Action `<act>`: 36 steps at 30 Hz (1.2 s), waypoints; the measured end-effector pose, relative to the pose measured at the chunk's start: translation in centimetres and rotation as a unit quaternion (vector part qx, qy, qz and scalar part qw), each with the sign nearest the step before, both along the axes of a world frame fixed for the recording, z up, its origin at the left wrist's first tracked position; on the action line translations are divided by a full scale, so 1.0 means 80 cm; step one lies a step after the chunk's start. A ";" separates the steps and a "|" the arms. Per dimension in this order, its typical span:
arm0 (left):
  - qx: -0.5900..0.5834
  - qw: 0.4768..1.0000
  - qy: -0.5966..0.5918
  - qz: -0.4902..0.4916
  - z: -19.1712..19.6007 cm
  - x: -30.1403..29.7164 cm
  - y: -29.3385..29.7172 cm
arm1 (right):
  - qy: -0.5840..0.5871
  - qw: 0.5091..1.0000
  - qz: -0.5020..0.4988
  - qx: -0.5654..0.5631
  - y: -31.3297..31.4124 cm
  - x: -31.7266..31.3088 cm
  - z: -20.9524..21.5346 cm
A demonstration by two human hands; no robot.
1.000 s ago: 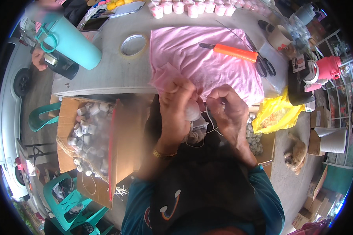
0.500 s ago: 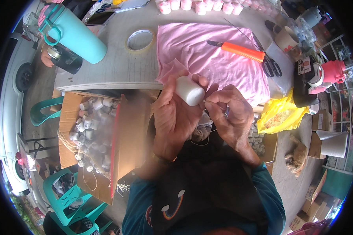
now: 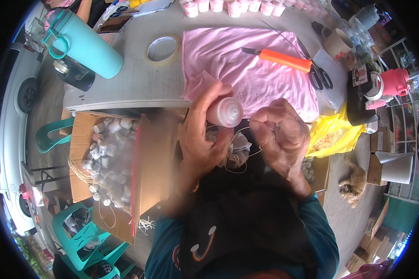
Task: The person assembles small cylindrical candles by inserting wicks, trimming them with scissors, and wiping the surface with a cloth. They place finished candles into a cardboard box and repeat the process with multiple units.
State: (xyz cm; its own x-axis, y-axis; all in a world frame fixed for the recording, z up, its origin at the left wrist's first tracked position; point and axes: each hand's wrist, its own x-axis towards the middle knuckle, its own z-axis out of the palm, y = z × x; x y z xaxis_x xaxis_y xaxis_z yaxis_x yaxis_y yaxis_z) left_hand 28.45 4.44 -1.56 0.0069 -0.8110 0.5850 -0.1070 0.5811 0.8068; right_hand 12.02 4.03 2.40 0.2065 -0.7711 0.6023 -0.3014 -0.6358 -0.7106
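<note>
My left hand (image 3: 200,139) grips a small white and pink bottle (image 3: 225,112), its round cap end facing up. My right hand (image 3: 282,137) is just right of it, fingers pinched on a thin pale string (image 3: 239,153) that loops down between the two hands over my lap. Both hands hover at the near edge of a grey table (image 3: 125,79), in front of a pink cloth (image 3: 256,69) spread on it.
An orange-handled knife (image 3: 279,58) and black scissors (image 3: 320,76) lie on the cloth. A tape roll (image 3: 162,49) and a teal flask (image 3: 84,42) sit left. A cardboard box (image 3: 139,172) holds a bag with several small bottles (image 3: 109,153). A yellow bag (image 3: 333,135) hangs right.
The bottle has been turned so its cap faces up, and my right hand has moved off it, drawing the string out to the right.
</note>
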 end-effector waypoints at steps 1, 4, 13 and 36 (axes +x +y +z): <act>0.003 0.998 -0.053 0.029 0.000 0.004 0.002 | 0.006 1.000 0.006 0.004 0.000 0.000 0.000; -0.058 0.996 -0.062 0.041 -0.001 0.009 -0.001 | 0.006 1.000 0.018 0.004 -0.001 0.004 0.000; -0.112 0.990 -0.052 0.066 0.001 0.008 -0.005 | 0.036 0.999 0.019 -0.003 -0.003 0.010 0.003; -0.159 0.962 -0.189 0.120 0.011 0.017 -0.007 | 0.136 0.990 -0.023 -0.039 -0.004 0.014 0.006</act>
